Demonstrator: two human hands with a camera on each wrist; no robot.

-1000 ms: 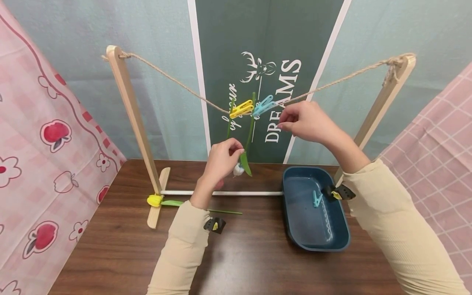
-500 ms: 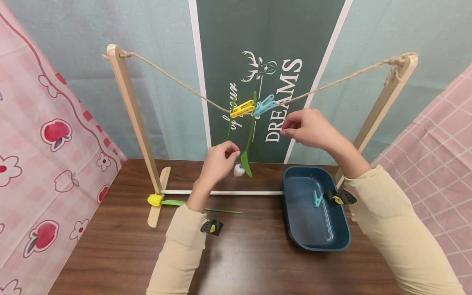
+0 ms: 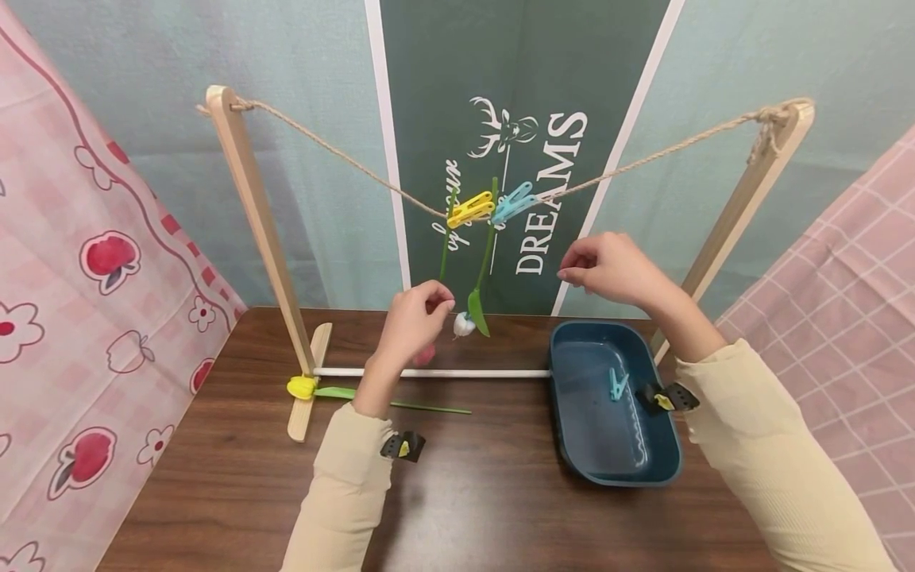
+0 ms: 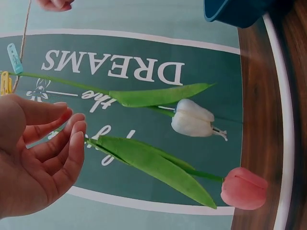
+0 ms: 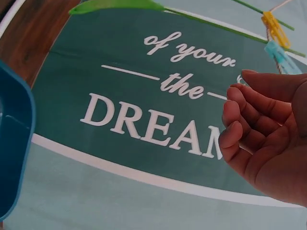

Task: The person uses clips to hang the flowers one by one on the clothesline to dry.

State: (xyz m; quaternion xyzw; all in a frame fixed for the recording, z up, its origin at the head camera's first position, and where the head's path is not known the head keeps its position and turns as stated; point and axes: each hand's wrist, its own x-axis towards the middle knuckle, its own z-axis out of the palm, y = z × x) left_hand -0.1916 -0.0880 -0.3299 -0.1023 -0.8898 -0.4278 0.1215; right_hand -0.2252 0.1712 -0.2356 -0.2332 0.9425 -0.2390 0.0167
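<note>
Two artificial tulips hang head down from a rope. A yellow clothespin clips the stem of the pink tulip, and a light blue clothespin that of the white tulip. My left hand is beside the flowers, its fingers loosely bent with nothing between them; in the head view it overlaps part of the pink tulip. To the right of the clothespins and below the rope, my right hand hovers with relaxed, bent fingers and holds nothing. A yellow tulip lies on the table by the left post.
The rope sags between two wooden posts, the left post and the right post. A white rod runs low between them. At the right, a blue basin holds another light blue clothespin. Curtains surround the wooden table.
My left hand has drawn away from the white tulip's leaf, down and to the left. My right hand has moved down and right, away from the blue clothespin. Both tulips stay hanging.
</note>
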